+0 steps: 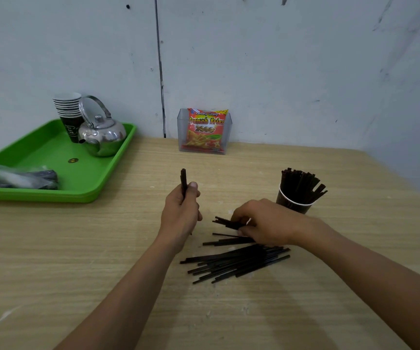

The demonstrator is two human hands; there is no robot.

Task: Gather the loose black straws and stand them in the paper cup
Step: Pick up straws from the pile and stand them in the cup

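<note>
We're gripping upright bunch (183,179) in left hand (180,213), right hand (267,223) pinching loose straws (225,223) mid-frame; risking toppling crowded paper cup (293,204) right of centre.

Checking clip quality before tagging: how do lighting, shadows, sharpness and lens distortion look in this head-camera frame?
Head view: soft, even light, with faint shadows on the table near the forearms. Head view: wide-angle bending shows in the wall seam. Head view: bright reflections on the kettle; the loose straws blend into one dark mass. Head view: left hand and right hand look reasonably sharp.
</note>
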